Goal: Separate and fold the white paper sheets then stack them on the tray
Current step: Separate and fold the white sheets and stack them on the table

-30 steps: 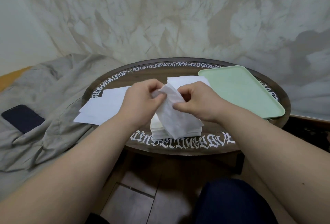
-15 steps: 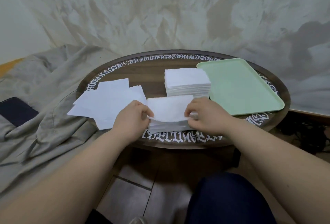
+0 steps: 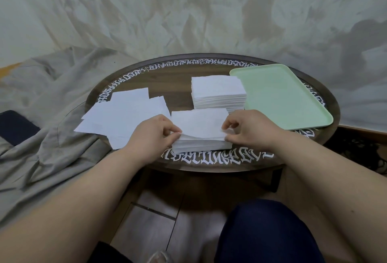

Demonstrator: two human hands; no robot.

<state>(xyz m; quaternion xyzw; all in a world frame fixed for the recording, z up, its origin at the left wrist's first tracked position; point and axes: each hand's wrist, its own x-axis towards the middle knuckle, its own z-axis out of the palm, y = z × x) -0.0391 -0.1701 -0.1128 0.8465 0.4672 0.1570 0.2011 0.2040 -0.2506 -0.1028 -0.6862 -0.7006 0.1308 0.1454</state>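
Observation:
A low stack of white paper sheets (image 3: 200, 144) lies at the near edge of the round table. Its top sheet (image 3: 199, 123) is slightly lifted along the near edge. My left hand (image 3: 154, 133) pinches that sheet's near left corner. My right hand (image 3: 249, 128) pinches its near right corner. A taller, neat stack of white sheets (image 3: 217, 92) stands just behind. A light green tray (image 3: 280, 93) sits at the right of the table with nothing on it. Several loose flat sheets (image 3: 125, 114) are spread on the left side.
The round dark wooden table (image 3: 173, 78) carries white lettering around its rim. Grey cloth (image 3: 41, 137) is bunched on the left with a dark phone (image 3: 14, 126) on it. A draped pale sheet covers the wall behind. My knee in dark trousers (image 3: 263, 231) is below.
One second ago both hands held a sheet up in the air over the near stack. They have lowered it flat onto that stack and now pinch its near corners.

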